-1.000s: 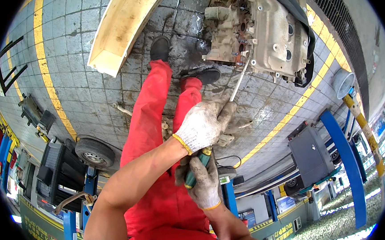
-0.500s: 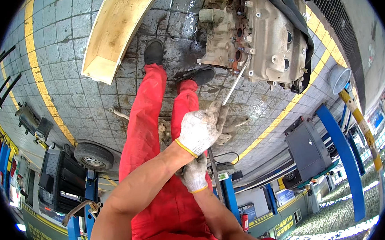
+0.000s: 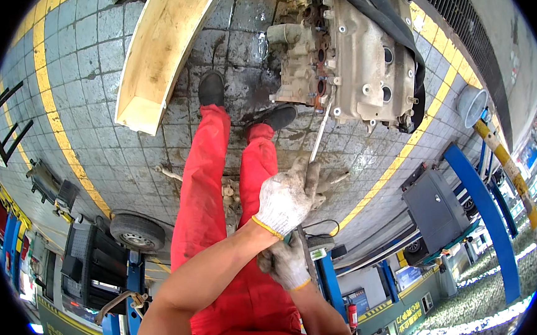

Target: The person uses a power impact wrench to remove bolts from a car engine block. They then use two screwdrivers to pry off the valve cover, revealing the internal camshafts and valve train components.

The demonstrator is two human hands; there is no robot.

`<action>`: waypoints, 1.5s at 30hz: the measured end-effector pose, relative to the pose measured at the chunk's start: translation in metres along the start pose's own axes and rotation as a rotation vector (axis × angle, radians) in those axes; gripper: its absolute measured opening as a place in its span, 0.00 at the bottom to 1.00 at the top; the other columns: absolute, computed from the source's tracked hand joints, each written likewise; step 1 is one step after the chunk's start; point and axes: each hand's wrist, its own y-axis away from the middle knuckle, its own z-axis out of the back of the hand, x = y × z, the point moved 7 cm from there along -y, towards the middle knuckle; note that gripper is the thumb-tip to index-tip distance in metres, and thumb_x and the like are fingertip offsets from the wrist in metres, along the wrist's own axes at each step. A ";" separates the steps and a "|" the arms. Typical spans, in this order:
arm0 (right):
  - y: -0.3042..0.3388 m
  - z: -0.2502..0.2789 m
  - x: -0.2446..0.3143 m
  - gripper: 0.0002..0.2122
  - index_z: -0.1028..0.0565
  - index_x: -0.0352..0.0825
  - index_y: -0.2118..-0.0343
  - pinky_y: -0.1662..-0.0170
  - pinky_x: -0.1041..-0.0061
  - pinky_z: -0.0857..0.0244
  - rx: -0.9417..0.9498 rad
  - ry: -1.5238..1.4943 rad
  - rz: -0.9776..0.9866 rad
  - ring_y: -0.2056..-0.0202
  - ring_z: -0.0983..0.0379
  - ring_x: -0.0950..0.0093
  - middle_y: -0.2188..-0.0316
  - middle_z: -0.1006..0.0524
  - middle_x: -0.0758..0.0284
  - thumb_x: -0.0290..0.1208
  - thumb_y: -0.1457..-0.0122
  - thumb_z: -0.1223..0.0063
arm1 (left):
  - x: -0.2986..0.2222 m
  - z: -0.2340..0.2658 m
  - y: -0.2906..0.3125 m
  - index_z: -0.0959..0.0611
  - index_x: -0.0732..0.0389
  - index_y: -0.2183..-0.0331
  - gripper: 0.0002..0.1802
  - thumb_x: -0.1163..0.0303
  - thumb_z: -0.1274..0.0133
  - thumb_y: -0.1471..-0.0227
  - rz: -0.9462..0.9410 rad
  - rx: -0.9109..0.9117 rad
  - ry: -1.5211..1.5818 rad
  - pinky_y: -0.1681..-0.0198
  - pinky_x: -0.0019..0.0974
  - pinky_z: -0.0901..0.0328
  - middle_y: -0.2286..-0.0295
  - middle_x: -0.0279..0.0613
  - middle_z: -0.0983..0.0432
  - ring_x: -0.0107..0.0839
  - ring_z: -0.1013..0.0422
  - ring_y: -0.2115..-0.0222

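A long metal bar (image 3: 320, 136) slants from the edge of a dirty engine (image 3: 368, 58) down to my hands. Its far tip rests at the seam beside the engine's metal cover; the exact contact is too small to make out. My left hand (image 3: 285, 197), in a soiled white knit glove with a yellow cuff, grips the bar partway along, with some fingers pointing forward. Below it, my right hand (image 3: 286, 264), gloved alike, is closed around the near part of the bar, partly hidden by my left wrist.
A curved wooden trough (image 3: 158, 60) lies ahead on the left. Black strapping (image 3: 377, 12) crosses the engine. A tyre (image 3: 137, 231) lies at left, a grey cabinet (image 3: 436, 204) and blue post (image 3: 485, 221) stand at right. Loose parts (image 3: 230, 195) lie around my legs.
Both gloved hands remain on the bar and have drawn slightly nearer to me. The engine sits a little farther left in view, as the view has shifted.
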 end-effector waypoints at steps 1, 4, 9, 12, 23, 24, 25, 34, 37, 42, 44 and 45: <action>-0.012 0.008 -0.005 0.13 0.28 0.38 0.57 0.82 0.73 0.38 -0.047 0.041 0.066 0.83 0.32 0.76 0.79 0.28 0.70 0.32 0.37 0.32 | 0.010 -0.010 -0.002 0.20 0.62 0.47 0.22 0.55 0.48 0.32 -0.078 -0.070 -0.040 0.77 0.55 0.28 0.80 0.55 0.20 0.54 0.21 0.79; -0.028 0.017 -0.018 0.13 0.27 0.39 0.54 0.85 0.75 0.42 -0.112 0.095 0.169 0.85 0.32 0.77 0.79 0.27 0.71 0.30 0.37 0.34 | 0.013 -0.012 -0.004 0.18 0.64 0.48 0.22 0.57 0.46 0.34 -0.141 -0.117 -0.114 0.79 0.53 0.28 0.80 0.56 0.20 0.54 0.21 0.81; -0.047 0.028 -0.019 0.13 0.27 0.38 0.54 0.84 0.76 0.41 -0.103 0.110 0.150 0.85 0.31 0.76 0.79 0.26 0.70 0.29 0.37 0.35 | 0.017 -0.013 -0.005 0.17 0.64 0.48 0.22 0.57 0.44 0.35 -0.180 -0.217 -0.090 0.80 0.53 0.29 0.84 0.53 0.22 0.53 0.23 0.83; -0.063 0.044 -0.031 0.15 0.28 0.38 0.54 0.84 0.75 0.40 -0.069 0.076 0.168 0.84 0.30 0.76 0.77 0.24 0.69 0.29 0.38 0.32 | 0.029 -0.023 -0.004 0.17 0.63 0.47 0.23 0.56 0.45 0.35 -0.222 -0.224 -0.144 0.80 0.53 0.28 0.82 0.54 0.21 0.51 0.23 0.83; 0.033 -0.029 0.024 0.13 0.31 0.38 0.50 0.81 0.74 0.37 0.052 -0.046 0.040 0.81 0.29 0.75 0.76 0.27 0.68 0.29 0.32 0.39 | -0.015 0.010 0.001 0.17 0.62 0.50 0.21 0.55 0.50 0.30 0.022 -0.047 0.121 0.75 0.55 0.27 0.76 0.57 0.18 0.54 0.21 0.78; 0.032 -0.026 0.023 0.13 0.30 0.39 0.51 0.81 0.75 0.38 0.033 -0.036 0.038 0.82 0.31 0.76 0.77 0.28 0.70 0.30 0.33 0.38 | -0.017 0.011 0.002 0.17 0.62 0.50 0.21 0.56 0.50 0.31 -0.004 -0.079 0.090 0.75 0.54 0.27 0.75 0.58 0.18 0.54 0.21 0.78; 0.027 -0.022 0.020 0.13 0.30 0.40 0.51 0.82 0.76 0.39 0.014 -0.026 0.036 0.83 0.33 0.77 0.78 0.28 0.71 0.30 0.33 0.37 | -0.017 0.011 0.003 0.17 0.63 0.50 0.20 0.56 0.49 0.31 -0.030 -0.109 0.059 0.75 0.54 0.27 0.75 0.58 0.18 0.54 0.20 0.78; -0.027 0.027 -0.003 0.17 0.29 0.40 0.53 0.83 0.75 0.39 0.008 0.120 0.060 0.85 0.32 0.76 0.80 0.27 0.70 0.32 0.39 0.30 | 0.001 -0.016 -0.001 0.17 0.67 0.52 0.17 0.64 0.46 0.33 -0.207 -0.216 -0.045 0.75 0.55 0.29 0.73 0.59 0.19 0.57 0.22 0.78; -0.021 0.030 0.003 0.15 0.29 0.40 0.56 0.83 0.75 0.40 -0.003 0.147 0.067 0.86 0.34 0.76 0.81 0.30 0.71 0.31 0.39 0.32 | 0.000 -0.018 -0.005 0.17 0.66 0.54 0.14 0.65 0.47 0.33 -0.097 -0.168 0.046 0.74 0.57 0.31 0.71 0.62 0.20 0.60 0.23 0.77; 0.011 0.019 0.032 0.21 0.30 0.39 0.47 0.84 0.76 0.41 0.012 0.121 0.016 0.86 0.36 0.78 0.81 0.31 0.71 0.30 0.40 0.32 | -0.018 -0.015 0.007 0.17 0.67 0.52 0.18 0.62 0.49 0.31 -0.079 -0.225 0.100 0.70 0.56 0.30 0.70 0.65 0.20 0.60 0.22 0.71; 0.005 0.038 0.030 0.16 0.29 0.32 0.49 0.78 0.77 0.34 0.027 0.189 0.053 0.81 0.29 0.78 0.76 0.24 0.69 0.28 0.36 0.37 | -0.011 -0.025 0.005 0.17 0.65 0.50 0.18 0.62 0.51 0.30 0.035 -0.146 0.154 0.67 0.55 0.29 0.69 0.63 0.19 0.59 0.21 0.69; -0.004 0.043 0.031 0.17 0.29 0.32 0.48 0.77 0.77 0.33 0.017 0.228 0.051 0.80 0.29 0.79 0.75 0.24 0.69 0.29 0.37 0.36 | -0.011 -0.026 0.001 0.17 0.65 0.50 0.18 0.62 0.51 0.30 0.072 -0.129 0.189 0.66 0.54 0.28 0.68 0.63 0.19 0.59 0.21 0.69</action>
